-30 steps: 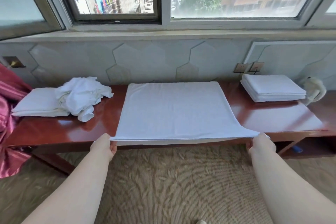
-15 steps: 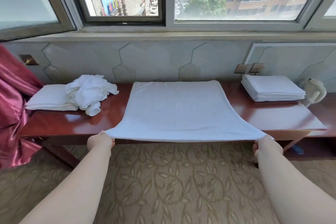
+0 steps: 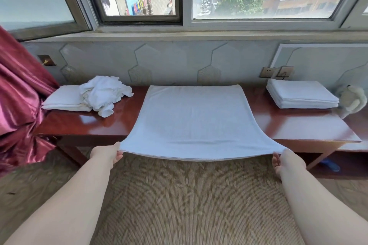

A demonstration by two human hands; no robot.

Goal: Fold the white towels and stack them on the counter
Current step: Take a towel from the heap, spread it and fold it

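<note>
One white towel (image 3: 196, 117) lay spread on the glossy red-brown counter (image 3: 298, 125), and its near edge was lifted out past the counter's front. The two hands were well apart. The left hand (image 3: 106, 152) pinched the near left corner and the right hand (image 3: 286, 160) pinched the near right one. The cloth looked soft and almost square. At the right stood one neat rectangular stack (image 3: 301, 94) of folded towels. At the left lay one flat folded towel (image 3: 63, 101), with one crumpled heap (image 3: 103, 93) partly on it. One shiny crimson curtain (image 3: 18, 95) hung beside them.

Arms outstretched; left hand (image 3: 106, 153), right hand (image 3: 288, 160) in pinch grips on towel (image 3: 195, 117) corners.
</note>
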